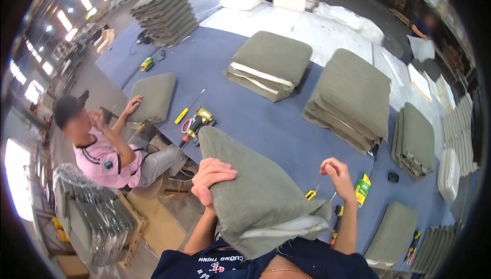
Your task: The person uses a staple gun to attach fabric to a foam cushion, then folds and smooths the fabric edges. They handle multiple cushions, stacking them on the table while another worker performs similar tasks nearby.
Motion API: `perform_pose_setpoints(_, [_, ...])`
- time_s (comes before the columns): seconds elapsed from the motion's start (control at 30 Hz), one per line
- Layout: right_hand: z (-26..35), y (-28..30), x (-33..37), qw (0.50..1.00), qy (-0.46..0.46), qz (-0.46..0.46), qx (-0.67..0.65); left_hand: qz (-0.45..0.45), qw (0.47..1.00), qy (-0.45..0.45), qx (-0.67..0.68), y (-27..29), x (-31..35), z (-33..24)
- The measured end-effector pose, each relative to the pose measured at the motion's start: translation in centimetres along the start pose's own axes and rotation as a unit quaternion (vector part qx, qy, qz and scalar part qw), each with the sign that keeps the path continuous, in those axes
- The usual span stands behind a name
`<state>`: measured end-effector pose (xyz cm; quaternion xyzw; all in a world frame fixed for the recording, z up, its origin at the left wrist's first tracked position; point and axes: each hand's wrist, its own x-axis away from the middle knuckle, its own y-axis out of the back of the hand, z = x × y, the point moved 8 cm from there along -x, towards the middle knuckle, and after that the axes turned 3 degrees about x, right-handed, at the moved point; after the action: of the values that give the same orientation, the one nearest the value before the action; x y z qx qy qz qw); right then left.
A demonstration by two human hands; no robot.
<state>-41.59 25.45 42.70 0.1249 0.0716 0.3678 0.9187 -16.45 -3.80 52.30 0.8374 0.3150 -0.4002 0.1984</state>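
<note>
My left hand (pixel 212 179) grips the upper left edge of a grey-green ribbed seat cushion (pixel 255 187), which is tilted up in front of my chest. At the cushion's lower right end the cover gapes, and white padding (pixel 286 226) shows through. My right hand (pixel 338 176) is raised to the right of the cushion, apart from it, with its fingers loosely bent and nothing visible in them. Under that hand, a yellow-handled tool (pixel 312 193) lies on the blue table, and a green and yellow tube-like pack (pixel 362 190) lies beside my right wrist.
Across the blue table (pixel 266 130) stand stacks of folded grey-green covers (pixel 350 94). A staple gun (pixel 202 120) and a yellow screwdriver (pixel 189 107) lie left of centre. On the left sits a co-worker (pixel 110 151), one hand on a cushion (pixel 153 97). Wrapped cushions (pixel 97 222) stand lower left.
</note>
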Motion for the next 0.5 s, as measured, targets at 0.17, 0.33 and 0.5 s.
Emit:
perform_pose_setpoints(0.17, [-28.5,-8.8,7.6,0.897,-0.393,0.163,-0.119,-0.237,0.910,0.334,0.055,5.9,5.6,3.8])
perform_pose_setpoints(0.33, [-25.3,-18.0,4.4,0.753,-0.430,0.205,-0.453,-0.147,0.720,0.674,0.080,13.0,11.5,4.6])
perform_pose_setpoints(0.5, [-18.7,-14.5,-3.0,0.900,-0.261,0.129,-0.324,-0.045,0.802,0.593,0.062,16.6,14.0,7.2])
